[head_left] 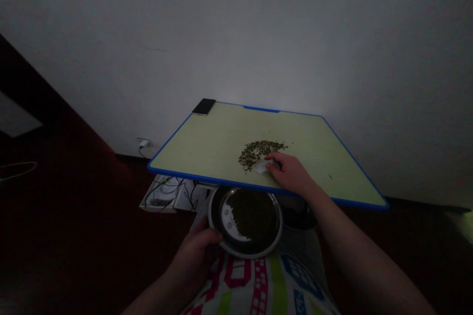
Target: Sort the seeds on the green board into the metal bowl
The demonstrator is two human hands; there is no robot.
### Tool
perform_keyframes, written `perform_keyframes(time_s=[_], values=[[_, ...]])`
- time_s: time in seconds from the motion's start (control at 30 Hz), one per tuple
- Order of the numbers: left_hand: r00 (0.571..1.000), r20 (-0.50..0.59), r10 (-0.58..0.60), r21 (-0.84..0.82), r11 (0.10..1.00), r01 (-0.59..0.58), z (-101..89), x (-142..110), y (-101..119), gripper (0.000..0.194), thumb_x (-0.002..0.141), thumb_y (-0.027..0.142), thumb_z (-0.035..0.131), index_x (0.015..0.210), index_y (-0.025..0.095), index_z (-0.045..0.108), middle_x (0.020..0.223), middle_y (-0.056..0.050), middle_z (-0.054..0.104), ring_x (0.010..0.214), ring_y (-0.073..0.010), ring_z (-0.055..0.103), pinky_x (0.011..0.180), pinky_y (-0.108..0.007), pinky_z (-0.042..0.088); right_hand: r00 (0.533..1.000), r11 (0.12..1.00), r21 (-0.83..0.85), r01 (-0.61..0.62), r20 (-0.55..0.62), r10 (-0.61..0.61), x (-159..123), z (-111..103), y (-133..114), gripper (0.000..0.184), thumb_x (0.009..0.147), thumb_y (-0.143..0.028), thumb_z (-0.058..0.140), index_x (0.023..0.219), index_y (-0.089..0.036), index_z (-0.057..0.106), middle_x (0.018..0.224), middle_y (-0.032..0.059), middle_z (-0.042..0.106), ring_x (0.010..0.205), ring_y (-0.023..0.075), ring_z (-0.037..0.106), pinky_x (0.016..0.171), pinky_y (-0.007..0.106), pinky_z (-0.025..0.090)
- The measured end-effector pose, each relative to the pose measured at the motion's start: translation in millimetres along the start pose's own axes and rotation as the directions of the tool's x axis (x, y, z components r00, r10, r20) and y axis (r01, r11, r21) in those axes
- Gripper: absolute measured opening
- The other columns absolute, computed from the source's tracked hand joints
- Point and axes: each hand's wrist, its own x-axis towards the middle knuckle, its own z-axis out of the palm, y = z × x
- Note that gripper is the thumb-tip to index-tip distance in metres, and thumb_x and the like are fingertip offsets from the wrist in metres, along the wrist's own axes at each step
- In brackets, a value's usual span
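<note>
My right hand [286, 171] is closed on a clear, rounded protractor [261, 166], held low over the table top near its front edge. Just beyond the protractor lies a loose spread of small brown-green grains [254, 150], too small to name. My left hand [202, 241] grips the rim of a round stainless steel bowl [273, 246], its thumb on the near left edge. The bowl sits below the table's front edge, over my lap. A heap of dark green-brown grains [253, 214] covers most of its bottom, with bare metal showing at the left.
The pale table [207, 147] has a blue edge and stands against a grey wall. A dark phone or tablet [203, 106] lies at its far left corner. Below are a white box with cables [160, 194] and a dark round container [295, 214]. A plug [144, 143] sits in the wall.
</note>
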Motion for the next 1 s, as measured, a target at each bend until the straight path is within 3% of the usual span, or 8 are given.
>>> perform_keyframes(time_s=[0.4,0.77,1.0], values=[[1.000,0.013,-0.004,-0.007,1.000,0.004,1.7,-0.7,1.9,0.052,0.059,0.006,0.059,0.109,0.018,0.064,0.093,-0.008,0.076,0.084,-0.0257,0.072,0.075,-0.036,0.057,1.000,1.000,-0.019,0.004,0.018,-0.004,0.1,1.5,-7.7,0.030,0.088,-0.030,0.053,0.111,-0.017,0.068,0.099,0.0096,0.072,0.088,0.0221,0.064,0.080,0.034,0.045],[1.000,0.022,0.015,0.011,1.000,-0.015,0.3,-1.2,1.2,0.048,0.060,0.006,0.059,0.106,0.018,0.064,0.095,-0.007,0.076,0.086,-0.0250,0.072,0.075,-0.036,0.057,1.000,0.998,-0.063,-0.022,-0.004,0.022,1.3,2.3,-7.9,0.030,0.089,-0.031,0.052,0.110,-0.017,0.068,0.085,0.0075,0.070,0.075,0.0188,0.061,0.071,0.030,0.042],[1.000,0.010,-0.002,-0.011,1.000,0.002,-1.4,-0.3,-0.4,0.048,0.060,0.005,0.059,0.107,0.018,0.063,0.091,-0.006,0.076,0.086,-0.0251,0.072,0.076,-0.036,0.057,1.000,0.997,-0.075,-0.014,0.012,0.015,4.4,2.2,-9.9,0.030,0.089,-0.031,0.052,0.111,-0.017,0.067,0.084,0.0077,0.071,0.077,0.0193,0.061,0.071,0.030,0.042]])
